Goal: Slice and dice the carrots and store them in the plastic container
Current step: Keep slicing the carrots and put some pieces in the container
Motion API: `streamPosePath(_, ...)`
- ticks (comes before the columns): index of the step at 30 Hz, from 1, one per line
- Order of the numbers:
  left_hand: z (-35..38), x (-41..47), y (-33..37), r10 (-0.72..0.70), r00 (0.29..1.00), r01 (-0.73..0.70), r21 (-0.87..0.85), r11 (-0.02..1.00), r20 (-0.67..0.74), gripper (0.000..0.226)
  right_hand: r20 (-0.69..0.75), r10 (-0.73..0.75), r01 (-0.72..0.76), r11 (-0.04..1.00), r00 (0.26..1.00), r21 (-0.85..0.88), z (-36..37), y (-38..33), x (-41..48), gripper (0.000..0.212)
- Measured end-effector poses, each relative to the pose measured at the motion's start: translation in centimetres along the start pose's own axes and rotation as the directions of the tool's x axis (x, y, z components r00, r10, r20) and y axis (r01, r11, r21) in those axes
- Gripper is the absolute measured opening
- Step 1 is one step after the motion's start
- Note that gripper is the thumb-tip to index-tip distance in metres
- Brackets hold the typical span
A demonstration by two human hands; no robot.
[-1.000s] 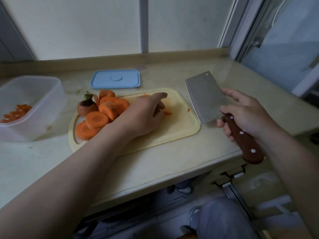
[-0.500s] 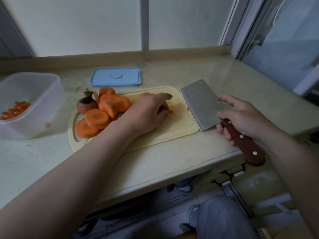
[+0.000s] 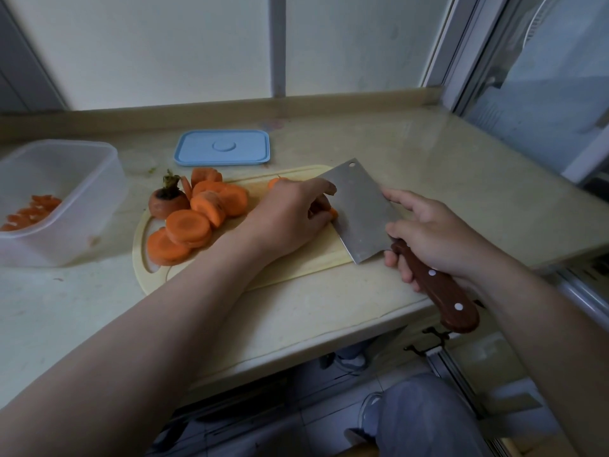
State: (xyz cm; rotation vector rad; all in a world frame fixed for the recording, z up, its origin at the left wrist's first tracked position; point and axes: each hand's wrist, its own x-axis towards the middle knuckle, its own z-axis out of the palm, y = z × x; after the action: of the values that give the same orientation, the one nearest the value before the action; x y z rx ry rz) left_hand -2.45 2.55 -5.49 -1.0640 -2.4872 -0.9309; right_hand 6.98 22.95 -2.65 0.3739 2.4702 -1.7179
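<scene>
Several round carrot slices [image 3: 188, 225] and a carrot top end [image 3: 167, 201] lie on the left half of a pale yellow cutting board [image 3: 296, 268]. My left hand [image 3: 290, 216] holds down a small carrot piece [image 3: 332, 212] at the board's middle, mostly hidden under the fingers. My right hand [image 3: 435, 239] grips the brown wooden handle of a cleaver [image 3: 359, 209], whose blade stands on the board right against my left fingertips. A clear plastic container [image 3: 66, 192] at far left holds some cut carrot pieces [image 3: 29, 214].
A blue lid [image 3: 224, 147] lies flat behind the board near the wall ledge. The counter's front edge runs just below the board. A window frame rises at the right. Below the counter I see a leg in grey trousers and a shoe.
My right hand has brought the cleaver left from beyond the board's right edge onto the board, up against my left fingers. My left hand has stayed on the carrot piece.
</scene>
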Motion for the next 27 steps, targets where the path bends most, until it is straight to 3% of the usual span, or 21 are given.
streamPosePath(11, -1.0, 0.5, 0.5, 0.006, 0.999, -0.007, 0.018, 1.0, 0.051, 0.033, 0.023, -0.027, 0.024, 0.993, 0.999, 0.114, 1.1, -1.0, 0.1, 0.058)
streamPosePath(18, -6.5, 1.9, 1.3, -0.022, 1.0, 0.017, 0.237, 0.971, 0.018, 0.027, 0.046, -0.142, 0.135, 0.981, 0.989, 0.14, 3.4, -6.1, 0.6, 0.051)
streamPosePath(22, -12.9, 1.7, 1.0, -0.102, 0.994, 0.074, 0.415, 0.907, 0.047, 0.029, 0.113, -0.228, 0.208, 0.964, 0.967, 0.164, 7.0, -10.6, 0.8, 0.05)
streamPosePath(27, -20.2, -2.2, -1.5, -0.319, 0.946, 0.301, 0.53, 0.793, -0.059, 0.03, 0.277, -0.282, 0.218, 0.946, 0.919, 0.241, 14.6, -15.2, 1.0, 0.045)
